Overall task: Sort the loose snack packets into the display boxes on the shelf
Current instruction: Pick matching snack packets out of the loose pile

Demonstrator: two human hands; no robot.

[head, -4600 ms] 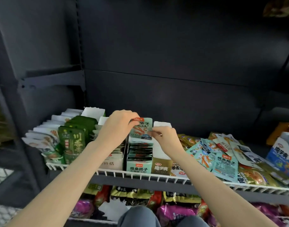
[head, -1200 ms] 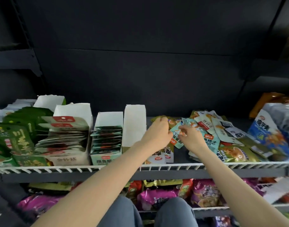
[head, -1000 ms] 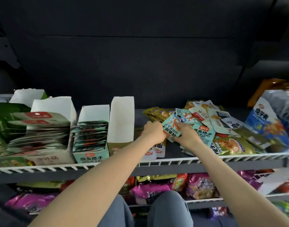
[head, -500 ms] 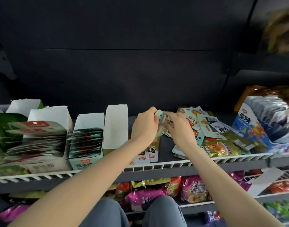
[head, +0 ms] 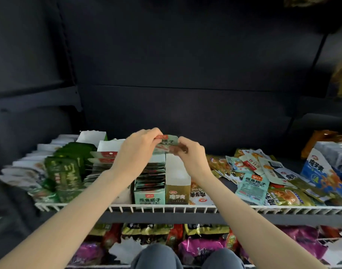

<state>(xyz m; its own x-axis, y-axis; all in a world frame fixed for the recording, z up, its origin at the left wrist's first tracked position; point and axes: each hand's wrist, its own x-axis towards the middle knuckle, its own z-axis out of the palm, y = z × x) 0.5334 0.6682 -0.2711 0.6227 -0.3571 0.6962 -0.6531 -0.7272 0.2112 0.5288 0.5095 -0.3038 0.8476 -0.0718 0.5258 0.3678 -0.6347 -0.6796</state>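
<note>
While both hands hold the mint-green packet [head: 167,143] above the mint-green display box [head: 149,188], left hand [head: 136,152] pinching its left edge and right hand [head: 191,153] its right, the step in hand looks like slotting it in. Best bet: keep it upright, line it up with the packets already filed, drop it behind the row, and avoid the white-and-gold box [head: 178,183] just beside. Loose pile [head: 263,177] waits to the right on the wire shelf [head: 282,209].
</note>
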